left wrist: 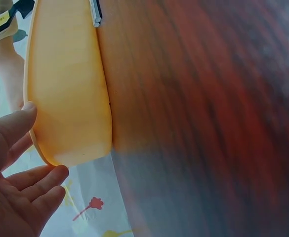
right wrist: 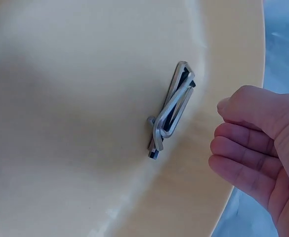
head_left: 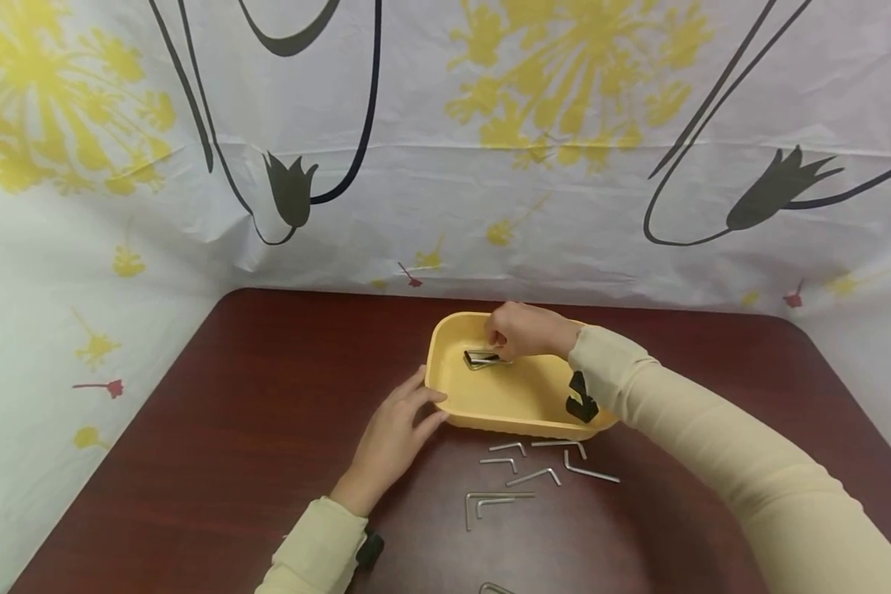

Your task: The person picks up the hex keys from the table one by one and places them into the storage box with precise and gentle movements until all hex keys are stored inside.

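A yellow plastic tray (head_left: 527, 392) stands on the table. My left hand (head_left: 389, 437) grips its near left corner, thumb on the outside and a fingertip over the rim; the left wrist view shows the thumb (left wrist: 23, 121) at the tray's edge. Inside the tray my right hand (head_left: 527, 328) hovers by the far wall with loosely bent fingers and nothing between them. Just beside those fingers, a small pile of hex keys (right wrist: 171, 111), silver and black, lies crossed on the tray floor.
Several silver L-shaped hex keys lie on the dark red table before the tray, among them a larger one (head_left: 501, 495) and a bent one (head_left: 592, 473). Another key (head_left: 496, 588) shows at the bottom edge. A patterned white cloth (head_left: 416, 206) hangs behind the table (head_left: 289, 396).
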Demonstrator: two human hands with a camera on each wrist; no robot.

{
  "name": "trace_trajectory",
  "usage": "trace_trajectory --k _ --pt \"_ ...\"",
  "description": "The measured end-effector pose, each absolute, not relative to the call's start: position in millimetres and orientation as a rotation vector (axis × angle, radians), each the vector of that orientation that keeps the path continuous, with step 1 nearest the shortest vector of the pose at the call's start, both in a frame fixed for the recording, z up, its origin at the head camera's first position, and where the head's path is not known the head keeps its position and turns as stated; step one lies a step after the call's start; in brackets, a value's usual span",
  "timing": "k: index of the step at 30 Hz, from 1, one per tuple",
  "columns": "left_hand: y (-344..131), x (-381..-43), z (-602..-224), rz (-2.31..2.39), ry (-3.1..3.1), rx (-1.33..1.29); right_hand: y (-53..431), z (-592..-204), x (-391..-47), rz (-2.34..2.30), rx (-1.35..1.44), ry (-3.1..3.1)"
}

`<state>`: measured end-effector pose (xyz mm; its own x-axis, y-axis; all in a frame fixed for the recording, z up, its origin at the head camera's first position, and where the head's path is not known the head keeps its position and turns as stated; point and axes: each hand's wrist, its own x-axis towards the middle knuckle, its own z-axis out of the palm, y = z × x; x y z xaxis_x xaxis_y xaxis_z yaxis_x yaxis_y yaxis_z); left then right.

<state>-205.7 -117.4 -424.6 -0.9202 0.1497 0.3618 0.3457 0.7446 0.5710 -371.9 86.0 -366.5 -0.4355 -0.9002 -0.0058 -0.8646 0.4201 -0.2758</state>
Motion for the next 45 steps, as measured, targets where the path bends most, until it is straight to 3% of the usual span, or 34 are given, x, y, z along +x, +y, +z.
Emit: trace_trajectory --k 45 --pt "-112 -199 -418 -1.04 -2.633 -0.367 152 -334 -313 -0.451 -1.444 2.774"
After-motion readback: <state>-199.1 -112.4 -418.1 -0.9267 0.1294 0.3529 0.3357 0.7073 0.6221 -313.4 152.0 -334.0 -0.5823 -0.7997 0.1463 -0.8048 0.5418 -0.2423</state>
